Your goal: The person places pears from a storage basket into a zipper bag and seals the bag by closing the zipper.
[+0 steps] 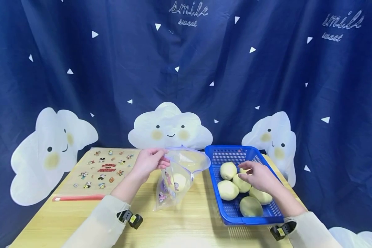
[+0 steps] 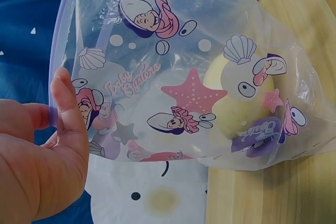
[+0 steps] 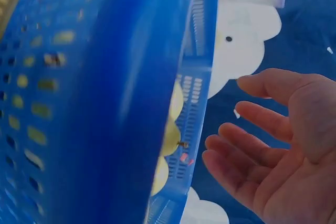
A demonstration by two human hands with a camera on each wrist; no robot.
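Observation:
My left hand point(image 1: 151, 162) pinches the purple-edged rim of a clear zip bag point(image 2: 194, 90) printed with pink starfish and shells. The bag's mouth gapes toward the right in the head view, and one pale yellow fruit point(image 2: 215, 114) sits low inside it. Above the blue basket point(image 1: 232, 220), my right hand point(image 1: 260, 176) hovers with fingers spread and loosely bent, holding nothing. Several pale yellow fruits point(image 1: 228, 190) lie in the basket beneath that hand, one of them a darker, greener fruit point(image 1: 251, 206) near the front.
A flat cartoon-printed zip bag point(image 1: 93, 174) with a red slider strip lies on the left of the wooden table point(image 1: 176, 227). Behind the table hangs a dark blue curtain point(image 1: 173, 86) with smiling clouds. The basket's raised walls surround the fruits.

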